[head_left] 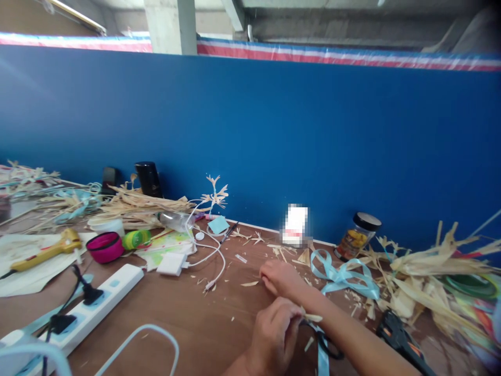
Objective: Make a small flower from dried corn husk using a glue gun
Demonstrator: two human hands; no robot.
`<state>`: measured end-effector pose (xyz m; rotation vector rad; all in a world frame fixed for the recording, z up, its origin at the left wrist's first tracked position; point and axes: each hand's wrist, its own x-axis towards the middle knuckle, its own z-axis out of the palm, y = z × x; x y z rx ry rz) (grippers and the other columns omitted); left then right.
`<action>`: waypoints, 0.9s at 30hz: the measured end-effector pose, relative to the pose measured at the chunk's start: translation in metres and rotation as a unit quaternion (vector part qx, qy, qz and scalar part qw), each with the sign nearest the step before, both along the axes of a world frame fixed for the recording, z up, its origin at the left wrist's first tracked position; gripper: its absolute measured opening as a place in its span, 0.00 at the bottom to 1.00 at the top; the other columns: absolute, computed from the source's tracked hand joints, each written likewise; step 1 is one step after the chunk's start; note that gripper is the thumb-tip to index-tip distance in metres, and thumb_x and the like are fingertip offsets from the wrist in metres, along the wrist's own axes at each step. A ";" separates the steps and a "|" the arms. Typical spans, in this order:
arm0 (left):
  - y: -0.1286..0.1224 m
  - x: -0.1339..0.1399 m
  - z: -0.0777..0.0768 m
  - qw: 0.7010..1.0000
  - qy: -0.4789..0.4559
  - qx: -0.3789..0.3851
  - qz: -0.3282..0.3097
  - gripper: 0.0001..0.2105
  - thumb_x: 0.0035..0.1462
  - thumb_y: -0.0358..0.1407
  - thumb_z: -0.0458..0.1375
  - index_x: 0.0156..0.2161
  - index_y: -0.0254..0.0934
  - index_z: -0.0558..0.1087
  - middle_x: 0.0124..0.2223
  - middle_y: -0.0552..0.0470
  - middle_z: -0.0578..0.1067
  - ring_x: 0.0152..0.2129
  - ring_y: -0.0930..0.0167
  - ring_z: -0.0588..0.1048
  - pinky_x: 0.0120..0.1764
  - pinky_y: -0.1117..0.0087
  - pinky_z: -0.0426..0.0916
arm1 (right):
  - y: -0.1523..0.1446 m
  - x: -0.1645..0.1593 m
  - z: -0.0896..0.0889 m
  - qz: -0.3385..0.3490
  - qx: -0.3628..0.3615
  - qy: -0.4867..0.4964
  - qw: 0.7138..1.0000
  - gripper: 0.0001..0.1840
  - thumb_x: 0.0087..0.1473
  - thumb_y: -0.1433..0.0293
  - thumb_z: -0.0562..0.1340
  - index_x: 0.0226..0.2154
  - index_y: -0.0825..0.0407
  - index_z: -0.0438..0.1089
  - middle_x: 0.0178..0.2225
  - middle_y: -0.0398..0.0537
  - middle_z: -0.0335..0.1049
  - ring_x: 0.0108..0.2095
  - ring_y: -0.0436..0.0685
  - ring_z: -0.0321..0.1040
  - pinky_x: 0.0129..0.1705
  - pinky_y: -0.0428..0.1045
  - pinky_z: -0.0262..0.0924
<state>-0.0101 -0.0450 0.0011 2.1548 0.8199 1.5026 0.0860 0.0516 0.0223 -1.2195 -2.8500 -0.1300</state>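
My left hand [274,331] is closed low in the middle, pinching a small pale piece of corn husk [313,317] that sticks out to the right of the fingers. Beyond it my right hand [281,279] lies on the brown table with its fingers curled under; what they may hold is hidden. The right forearm passes over the table just past the left hand. Black scissors handles [332,351] partly show beneath that forearm, beside a light blue ribbon [323,360]. More of this ribbon loops near the right wrist, among scattered husk scraps.
On the right are a lidded jar [358,237], a husk pile [426,292] and a black glue gun [399,334]. A white power strip [102,308], yellow glue gun [47,253], pink band [104,247] and white charger [171,264] lie left. A blue partition [250,136] stands behind.
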 end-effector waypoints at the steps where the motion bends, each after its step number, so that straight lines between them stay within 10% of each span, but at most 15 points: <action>1: 0.000 0.000 0.000 1.000 0.002 0.006 -0.001 0.09 0.52 0.23 0.49 0.37 0.35 0.66 0.31 0.47 0.72 0.29 0.72 0.70 0.32 0.73 0.66 | -0.001 -0.001 0.001 -0.001 0.000 0.002 1.000 0.07 0.52 0.72 0.53 0.33 0.52 0.66 0.33 0.47 0.68 0.33 0.52 0.63 0.33 0.45 0.54; 17: 0.000 -0.001 -0.005 0.999 -0.010 0.043 0.000 0.10 0.51 0.23 0.49 0.38 0.34 0.66 0.29 0.48 0.71 0.25 0.72 0.69 0.29 0.74 0.65 | -0.011 -0.032 -0.004 0.067 0.000 -0.044 0.997 0.08 0.53 0.71 0.54 0.30 0.55 0.68 0.30 0.50 0.69 0.32 0.55 0.65 0.30 0.47 0.58; 27: -0.002 0.000 0.000 1.000 -0.001 0.012 -0.005 0.10 0.52 0.22 0.50 0.38 0.35 0.66 0.31 0.47 0.72 0.28 0.71 0.71 0.32 0.72 0.67 | -0.008 -0.004 0.007 -0.032 -0.009 -0.017 0.999 0.08 0.51 0.73 0.53 0.32 0.52 0.67 0.32 0.49 0.69 0.33 0.54 0.66 0.31 0.45 0.56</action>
